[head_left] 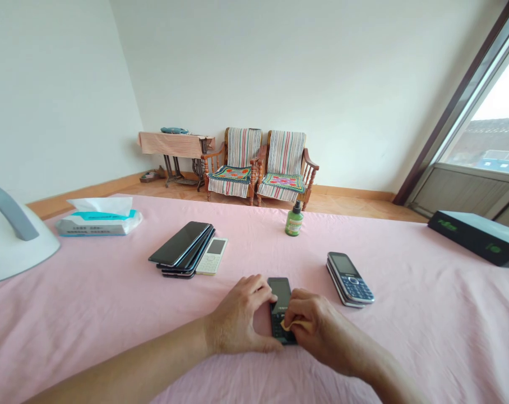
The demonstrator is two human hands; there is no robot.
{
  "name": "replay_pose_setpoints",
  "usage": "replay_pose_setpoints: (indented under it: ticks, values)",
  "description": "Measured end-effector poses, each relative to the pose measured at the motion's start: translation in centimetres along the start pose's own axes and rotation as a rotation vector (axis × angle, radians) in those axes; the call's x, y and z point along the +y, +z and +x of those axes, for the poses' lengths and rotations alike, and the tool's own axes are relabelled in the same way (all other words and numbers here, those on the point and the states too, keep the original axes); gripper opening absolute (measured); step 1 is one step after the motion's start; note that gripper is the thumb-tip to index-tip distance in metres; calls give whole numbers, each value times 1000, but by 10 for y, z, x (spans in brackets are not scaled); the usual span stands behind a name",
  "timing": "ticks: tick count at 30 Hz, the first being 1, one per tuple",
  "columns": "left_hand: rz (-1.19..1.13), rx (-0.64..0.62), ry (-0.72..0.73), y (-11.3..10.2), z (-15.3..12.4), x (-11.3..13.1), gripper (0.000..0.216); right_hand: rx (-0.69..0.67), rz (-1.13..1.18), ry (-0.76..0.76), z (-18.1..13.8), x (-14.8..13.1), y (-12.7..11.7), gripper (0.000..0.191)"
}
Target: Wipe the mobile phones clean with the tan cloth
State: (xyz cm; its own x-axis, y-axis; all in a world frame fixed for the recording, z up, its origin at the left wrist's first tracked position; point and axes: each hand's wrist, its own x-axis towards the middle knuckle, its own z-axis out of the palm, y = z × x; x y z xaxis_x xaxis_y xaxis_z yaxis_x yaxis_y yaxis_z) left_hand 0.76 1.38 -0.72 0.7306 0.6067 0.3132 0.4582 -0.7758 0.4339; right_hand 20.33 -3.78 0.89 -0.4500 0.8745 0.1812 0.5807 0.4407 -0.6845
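Observation:
A small black keypad phone [281, 297] lies on the pink cloth in front of me. My left hand [237, 322] is curled around the phone's left side, thumb and fingers gripping its edges. My right hand [315, 331] is closed in a pinch on a small yellowish wipe [290, 325] pressed against the phone's keypad. To the right lies a stack of dark blue keypad phones [349, 278]. At the left sits a pile of black smartphones [183, 249] with a white keypad phone [212, 255] beside it.
A green spray bottle [294, 220] stands beyond the phones. A tissue pack [98, 217] lies at the far left, next to a white lamp base [14, 241]. A dark box [477, 235] rests at the right edge. Two wooden chairs [258, 165] stand by the wall.

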Motion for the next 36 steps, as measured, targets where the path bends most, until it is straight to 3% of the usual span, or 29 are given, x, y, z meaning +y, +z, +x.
replay_pose_setpoints:
  ticks: [7, 13, 18, 24, 30, 36]
  values:
    - [-9, 2, 2, 0, 0, 0, 59, 15, -10, -35, 2, -1, 2, 28]
    - [-5, -7, 4, 0, 0, -1, 60, -22, -4, 54, -2, 0, -6, 30]
    - [-5, -10, -9, -1, 1, 1, 60, -5, -10, -26, 1, -5, 4, 27]
    - [0, -7, -4, -1, 1, 1, 60, 2, -32, 52, -2, -1, -1, 29]
    - [-15, -2, -4, 0, 1, 0, 60, -5, -33, 1, -1, -5, 3, 26]
    - [12, -8, -2, -1, 1, 1, 60, -11, -58, 90, -2, -4, -2, 27]
